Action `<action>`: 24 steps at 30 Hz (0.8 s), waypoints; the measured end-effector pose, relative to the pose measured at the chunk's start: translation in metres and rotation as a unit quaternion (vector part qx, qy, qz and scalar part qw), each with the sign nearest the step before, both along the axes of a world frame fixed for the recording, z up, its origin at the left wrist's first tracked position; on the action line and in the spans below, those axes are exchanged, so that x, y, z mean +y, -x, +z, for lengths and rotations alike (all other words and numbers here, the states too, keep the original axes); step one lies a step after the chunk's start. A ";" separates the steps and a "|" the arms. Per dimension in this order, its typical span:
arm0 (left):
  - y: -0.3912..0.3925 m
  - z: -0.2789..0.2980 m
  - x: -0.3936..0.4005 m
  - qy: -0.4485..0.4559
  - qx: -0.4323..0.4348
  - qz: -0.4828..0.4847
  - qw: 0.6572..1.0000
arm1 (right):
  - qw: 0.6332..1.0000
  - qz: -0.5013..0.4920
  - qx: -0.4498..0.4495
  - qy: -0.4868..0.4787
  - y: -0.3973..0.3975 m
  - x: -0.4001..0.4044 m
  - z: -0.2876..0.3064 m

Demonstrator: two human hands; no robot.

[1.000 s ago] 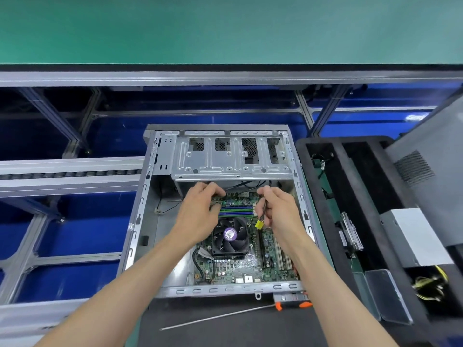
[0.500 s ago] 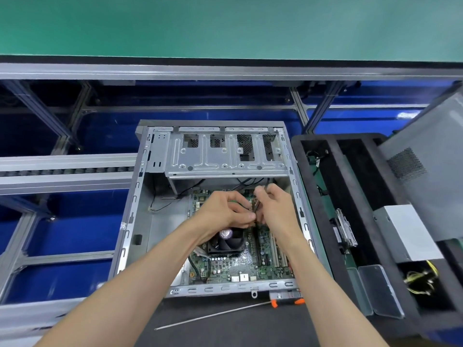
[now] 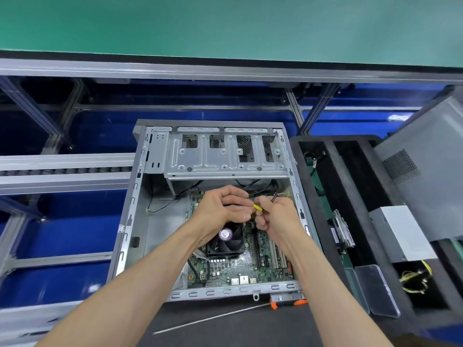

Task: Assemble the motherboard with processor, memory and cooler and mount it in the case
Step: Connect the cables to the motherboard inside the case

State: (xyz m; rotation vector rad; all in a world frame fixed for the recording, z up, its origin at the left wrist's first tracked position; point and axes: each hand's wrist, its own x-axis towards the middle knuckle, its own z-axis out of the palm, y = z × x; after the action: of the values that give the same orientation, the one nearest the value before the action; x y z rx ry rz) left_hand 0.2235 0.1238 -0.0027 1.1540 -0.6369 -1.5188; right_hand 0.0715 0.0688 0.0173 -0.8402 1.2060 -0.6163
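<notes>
Bright, even light is falling from overhead, and the shadows are staying soft and faint. The metal drive cage [image 3: 226, 156] is catching the light and showing pale sheen without harsh glare, while the blue panels [image 3: 62, 221] are giving back a few whitish reflections. The wide-angle lens is bending straight lines: the aluminium rail [image 3: 225, 71] is curving downward toward the right edge and the corners are stretching. The centre is reading fairly sharp, though the hands are looking slightly smeared, perhaps from motion. The lower left corner is blurring badly, and the black foam tray [image 3: 350, 186] is swallowing detail in its dark compartments.
</notes>
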 end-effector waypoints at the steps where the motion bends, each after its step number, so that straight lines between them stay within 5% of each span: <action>1: 0.000 0.000 0.000 0.005 0.008 0.000 1.000 | 1.000 -0.001 -0.011 -0.005 0.000 0.000 0.001; 24: 0.000 0.009 0.001 0.051 0.041 -0.019 0.998 | 0.993 0.005 -0.119 -0.022 0.002 0.004 0.013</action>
State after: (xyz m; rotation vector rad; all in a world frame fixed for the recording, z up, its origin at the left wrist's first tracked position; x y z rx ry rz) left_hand 0.2236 0.1249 0.0065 1.0016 -0.6772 -1.5401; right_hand 0.0698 0.0723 0.0307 -0.7142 0.9951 -0.6587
